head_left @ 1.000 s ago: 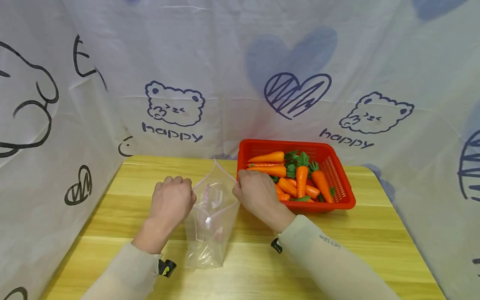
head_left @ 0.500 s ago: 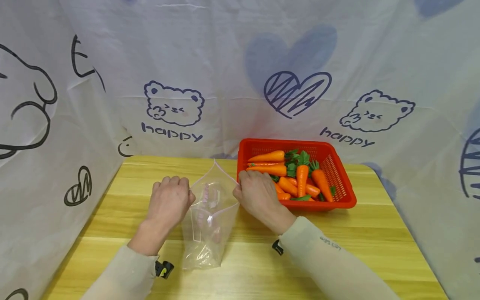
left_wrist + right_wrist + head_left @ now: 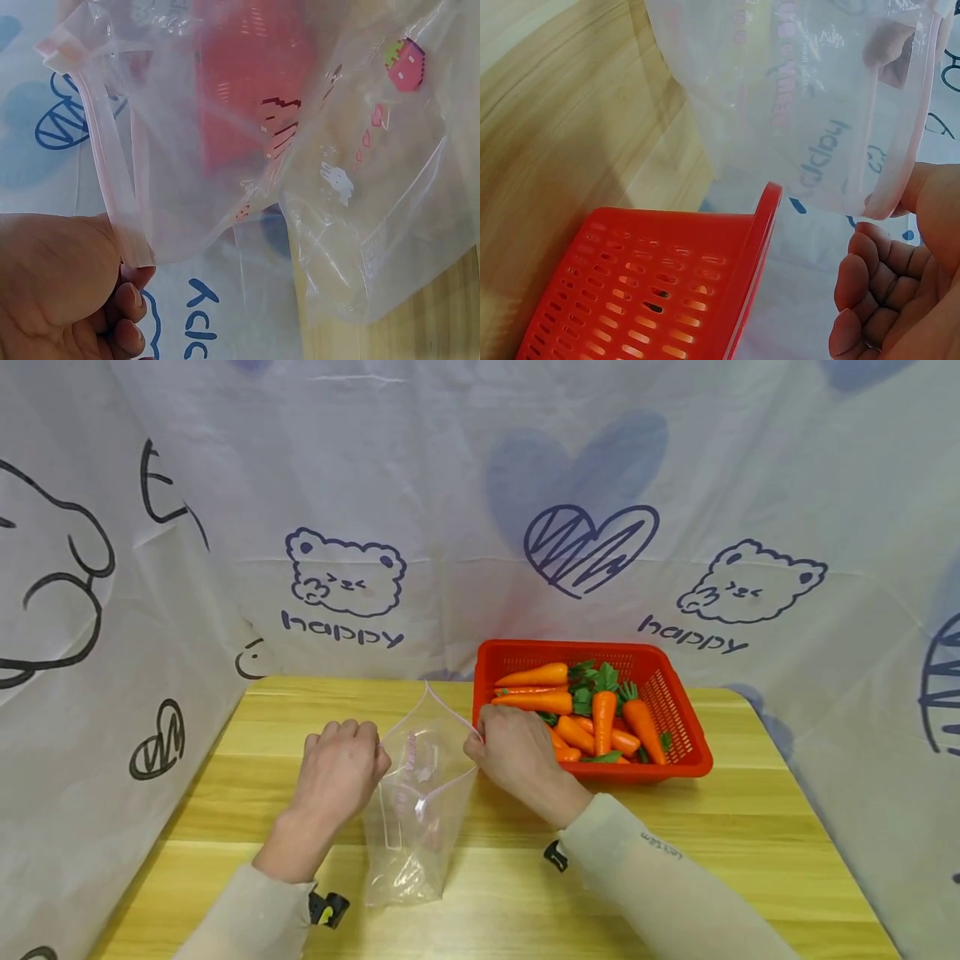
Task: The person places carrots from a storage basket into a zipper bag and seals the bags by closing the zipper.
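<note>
A clear zip bag point(image 3: 416, 827) with a pink zip edge stands upright on the table, its mouth spread wide. My left hand point(image 3: 341, 768) pinches one top corner between thumb and curled fingers. At the opposite corner my right hand point(image 3: 517, 756) pinches the zip edge. In the left wrist view the bag point(image 3: 360, 172) shows a printed strawberry and a small white rabbit. The right wrist view has the right hand point(image 3: 900, 277) at the zip edge, its fingers curled beneath the thumb. Nothing but the printing shows inside the bag.
Just beyond the right hand sits a red perforated basket point(image 3: 686, 752) full of orange carrots point(image 3: 603, 722) with green tops. The wooden table point(image 3: 675, 843) ends at a white printed cloth point(image 3: 465, 527) behind and on both sides.
Both hands keep their hold on the spread bag mouth. The bag's lower end has shifted slightly left and nearer. The basket stays where it was.
</note>
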Action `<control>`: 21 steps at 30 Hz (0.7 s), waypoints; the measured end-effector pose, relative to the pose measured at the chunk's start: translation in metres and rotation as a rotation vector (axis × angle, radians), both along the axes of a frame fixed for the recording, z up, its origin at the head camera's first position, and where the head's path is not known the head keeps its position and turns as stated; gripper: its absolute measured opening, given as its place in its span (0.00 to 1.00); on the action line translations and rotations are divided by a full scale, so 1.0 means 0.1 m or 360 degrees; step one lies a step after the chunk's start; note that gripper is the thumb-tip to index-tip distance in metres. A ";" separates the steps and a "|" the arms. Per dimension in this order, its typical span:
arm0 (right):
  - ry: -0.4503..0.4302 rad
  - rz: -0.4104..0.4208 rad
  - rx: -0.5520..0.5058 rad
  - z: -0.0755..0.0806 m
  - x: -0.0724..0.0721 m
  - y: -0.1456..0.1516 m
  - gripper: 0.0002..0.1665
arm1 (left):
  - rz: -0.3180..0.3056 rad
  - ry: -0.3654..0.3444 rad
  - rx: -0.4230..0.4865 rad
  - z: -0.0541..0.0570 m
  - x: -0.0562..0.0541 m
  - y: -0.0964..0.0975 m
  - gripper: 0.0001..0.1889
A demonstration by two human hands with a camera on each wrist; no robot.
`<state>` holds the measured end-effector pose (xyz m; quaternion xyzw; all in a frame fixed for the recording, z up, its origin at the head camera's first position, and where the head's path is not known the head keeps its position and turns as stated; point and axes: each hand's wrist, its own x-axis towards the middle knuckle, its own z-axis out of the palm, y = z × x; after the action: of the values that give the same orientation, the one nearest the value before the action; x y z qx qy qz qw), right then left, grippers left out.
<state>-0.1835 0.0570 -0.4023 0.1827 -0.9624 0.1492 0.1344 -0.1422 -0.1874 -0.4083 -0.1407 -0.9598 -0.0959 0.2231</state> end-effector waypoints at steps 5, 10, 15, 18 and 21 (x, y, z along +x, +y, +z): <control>-0.0094 -0.0020 -0.0076 0.03 0.00 0.04 0.14 | 0.0012 -0.0025 0.0009 -0.01 0.00 0.01 0.10; -0.0099 -0.0056 -0.0129 0.07 -0.05 0.22 0.16 | 0.0015 -0.0046 0.0022 0.01 0.01 0.02 0.10; -0.0114 -0.0157 -0.0102 0.15 -0.18 0.59 0.15 | 0.0020 -0.0058 0.0038 0.03 0.02 0.03 0.10; -0.0179 -0.0246 -0.0082 0.20 -0.30 0.85 0.12 | 0.0028 -0.0078 0.0046 0.04 0.03 0.04 0.10; -0.0277 -0.0323 -0.0081 0.24 -0.45 1.11 0.12 | 0.0049 -0.0111 0.0062 0.05 0.04 0.04 0.11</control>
<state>-0.2280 0.1677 -0.3786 0.0673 -0.9799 0.1744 0.0695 -0.1385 -0.1835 -0.4036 -0.1182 -0.9670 -0.1161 0.1937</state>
